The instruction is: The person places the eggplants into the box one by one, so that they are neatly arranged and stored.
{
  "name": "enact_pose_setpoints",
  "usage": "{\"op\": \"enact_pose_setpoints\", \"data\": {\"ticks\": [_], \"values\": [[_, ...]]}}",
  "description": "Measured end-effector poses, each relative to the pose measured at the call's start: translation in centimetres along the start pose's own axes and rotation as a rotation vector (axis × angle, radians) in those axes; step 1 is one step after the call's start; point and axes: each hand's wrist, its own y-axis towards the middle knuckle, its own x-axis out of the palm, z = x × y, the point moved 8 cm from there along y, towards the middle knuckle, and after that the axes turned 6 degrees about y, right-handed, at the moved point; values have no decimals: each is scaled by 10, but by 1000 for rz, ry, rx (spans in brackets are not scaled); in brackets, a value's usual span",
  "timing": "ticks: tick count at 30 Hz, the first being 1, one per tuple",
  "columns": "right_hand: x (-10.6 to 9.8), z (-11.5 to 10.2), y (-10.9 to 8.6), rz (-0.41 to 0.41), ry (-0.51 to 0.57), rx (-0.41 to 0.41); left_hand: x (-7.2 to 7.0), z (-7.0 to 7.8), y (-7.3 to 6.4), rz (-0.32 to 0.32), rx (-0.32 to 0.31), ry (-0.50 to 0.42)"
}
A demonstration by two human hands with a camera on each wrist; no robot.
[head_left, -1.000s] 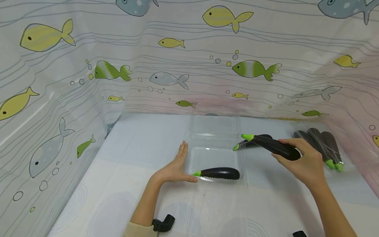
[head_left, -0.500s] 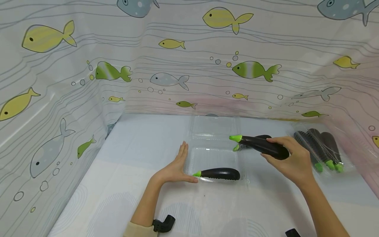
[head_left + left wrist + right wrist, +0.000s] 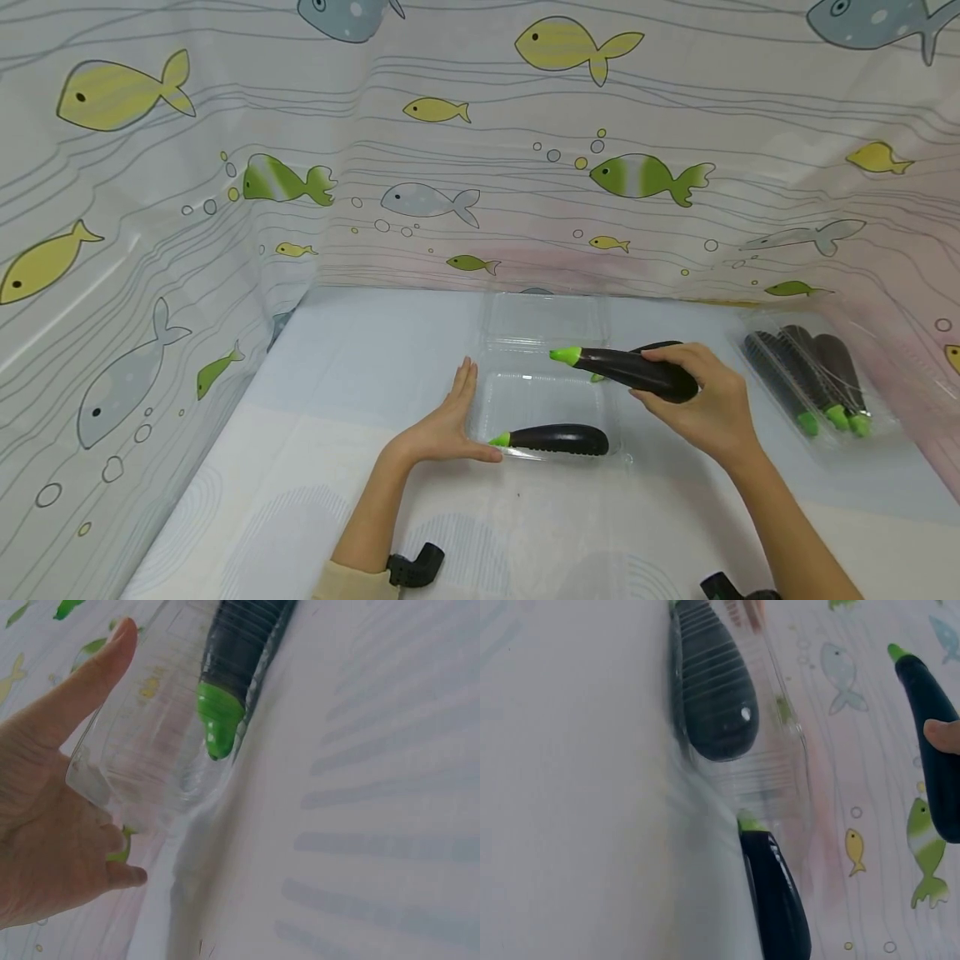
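In the head view, my right hand [image 3: 708, 404] grips a dark eggplant [image 3: 630, 372] by its thick end, its green tip pointing left. The eggplant is raised and overlaps the right part of an opened clear plastic clamshell box [image 3: 536, 404]. Another eggplant [image 3: 561, 439] lies along the box's near side. Straight fingers of my left hand [image 3: 438, 427] rest along the box's left side, thumb at the near corner. A further eggplant [image 3: 776, 900] lies beside the box in the right wrist view, mostly hidden in the head view by the held one.
A clear bag [image 3: 892, 425] with several eggplants lies on the right of the table. The box's lid [image 3: 543, 318] is folded back toward the fish-print curtain [image 3: 420, 150], which stands behind and along the sides.
My right hand has carried the eggplant leftward from near the bag toward the box, uncovering more of the bagged eggplants. The left hand and the box have stayed in place.
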Motion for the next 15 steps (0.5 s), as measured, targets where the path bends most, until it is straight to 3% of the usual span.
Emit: {"op": "enact_pose_setpoints", "data": {"ticks": [15], "values": [[60, -1, -6, -149, 110, 6, 0, -1, 0, 12, -14, -3]]}}
